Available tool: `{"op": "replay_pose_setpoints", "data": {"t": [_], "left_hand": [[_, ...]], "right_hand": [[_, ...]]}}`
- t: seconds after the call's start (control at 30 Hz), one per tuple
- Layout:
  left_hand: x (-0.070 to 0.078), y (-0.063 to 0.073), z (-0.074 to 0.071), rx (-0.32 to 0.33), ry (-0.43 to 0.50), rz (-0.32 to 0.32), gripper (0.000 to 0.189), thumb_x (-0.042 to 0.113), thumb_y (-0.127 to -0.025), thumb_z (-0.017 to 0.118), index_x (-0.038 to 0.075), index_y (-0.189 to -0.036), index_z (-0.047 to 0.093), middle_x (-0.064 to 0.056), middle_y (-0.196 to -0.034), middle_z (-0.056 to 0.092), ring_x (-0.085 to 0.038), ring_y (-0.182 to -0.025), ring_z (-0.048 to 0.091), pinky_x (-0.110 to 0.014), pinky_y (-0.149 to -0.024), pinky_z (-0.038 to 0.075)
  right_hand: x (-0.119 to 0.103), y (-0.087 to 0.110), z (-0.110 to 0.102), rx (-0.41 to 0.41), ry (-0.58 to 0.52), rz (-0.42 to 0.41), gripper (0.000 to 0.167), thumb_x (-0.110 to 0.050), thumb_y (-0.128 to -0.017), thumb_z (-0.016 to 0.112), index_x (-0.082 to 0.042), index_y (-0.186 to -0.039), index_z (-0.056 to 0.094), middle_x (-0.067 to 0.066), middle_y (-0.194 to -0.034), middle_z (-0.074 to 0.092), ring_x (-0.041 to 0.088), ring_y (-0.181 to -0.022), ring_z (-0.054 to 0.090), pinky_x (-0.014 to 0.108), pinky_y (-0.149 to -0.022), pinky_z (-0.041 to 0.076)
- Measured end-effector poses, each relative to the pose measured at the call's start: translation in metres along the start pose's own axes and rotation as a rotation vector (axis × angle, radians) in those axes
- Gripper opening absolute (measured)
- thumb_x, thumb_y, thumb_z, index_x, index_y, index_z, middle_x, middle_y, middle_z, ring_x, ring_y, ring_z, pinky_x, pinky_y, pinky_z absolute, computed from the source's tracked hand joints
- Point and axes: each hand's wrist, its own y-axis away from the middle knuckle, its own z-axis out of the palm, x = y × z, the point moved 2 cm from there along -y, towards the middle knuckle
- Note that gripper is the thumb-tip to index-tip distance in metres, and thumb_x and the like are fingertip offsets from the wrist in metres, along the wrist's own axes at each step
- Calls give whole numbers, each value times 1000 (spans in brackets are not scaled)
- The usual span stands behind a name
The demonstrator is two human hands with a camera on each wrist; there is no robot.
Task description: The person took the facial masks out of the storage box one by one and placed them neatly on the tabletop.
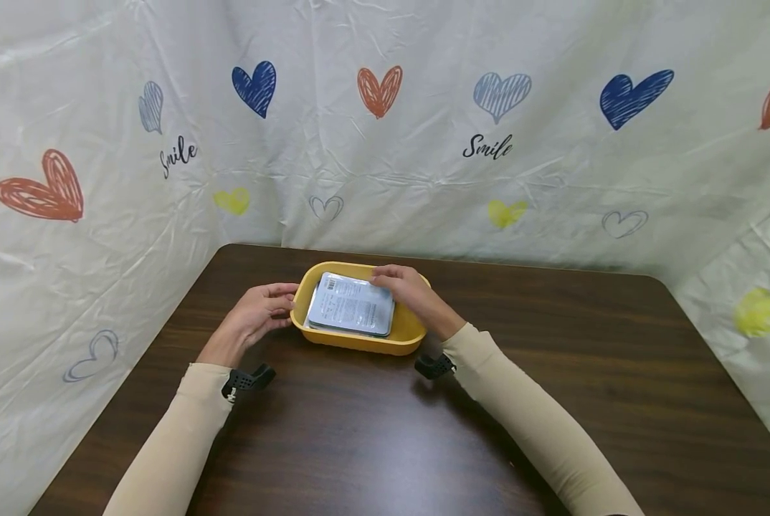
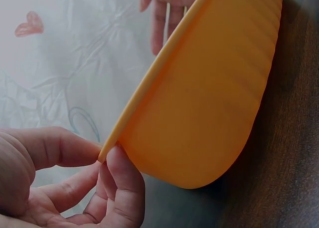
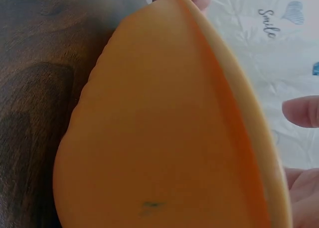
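Observation:
A yellow oval plastic basin [image 1: 355,344] stands near the table's far edge. Inside it lie flat packets, the top one a pale blue packet [image 1: 353,304] with printed text and a barcode. My left hand [image 1: 259,312] pinches the basin's left rim between thumb and fingers, as the left wrist view shows at the rim [image 2: 144,83]. Over the basin's right part reaches my right hand [image 1: 411,287], its fingers extended and the fingertips right at the packet's upper right corner. In the right wrist view the thumb [image 3: 301,111] stands apart from the fingers, above the rim.
The dark brown wooden table [image 1: 553,358] extends to both sides and in front of the basin. Behind it hangs a white cloth [image 1: 424,165] printed with hearts and the word Smile. A black band [image 1: 249,378] with a small camera sits on each wrist.

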Motion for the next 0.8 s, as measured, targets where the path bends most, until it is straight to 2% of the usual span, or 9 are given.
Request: {"op": "replay_pose_setpoints", "data": {"t": [0.23,0.4,0.47,0.63,0.8], "left_hand": [[-1,-1,1,-4,3,-1,49,1,-99,57,0,-147,48,-13,-122,53,-22,-97,59,-28,-80,56],[0,-1,0,-4,-3,-9,49,2,-100,56,2,-148,48,-16,-129,52,-23,-100,59,-28,-81,56],[1,-2,-1,-7,-5,-9,49,2,-100,56,1,-149,47,-17,-130,52,-23,-100,59,-28,-81,56],[-1,-2,-2,-10,-3,-9,50,3,-100,56,1,-149,46,-18,-132,52,-23,-98,59,-28,-82,56],[-2,-2,-1,-14,-5,-4,50,4,-100,58,2,-149,47,-17,-131,53,-23,-99,60,-27,-82,56]], "right_hand": [[2,2,2,25,-57,-52,45,-26,-98,64,-2,-135,61,10,-136,61,28,-127,55,49,-111,44],[3,4,3,37,-74,-116,39,-14,-98,64,0,-134,60,14,-141,58,28,-127,56,47,-107,48],[3,5,2,39,-47,-133,40,-11,-97,65,-1,-136,59,15,-144,56,29,-131,54,46,-108,47],[7,5,0,15,37,-102,49,-4,-95,67,-3,-143,54,13,-146,54,30,-133,53,45,-111,44],[10,3,3,-50,79,-66,55,4,-93,65,1,-146,49,17,-145,54,33,-125,56,41,-104,50]]}}
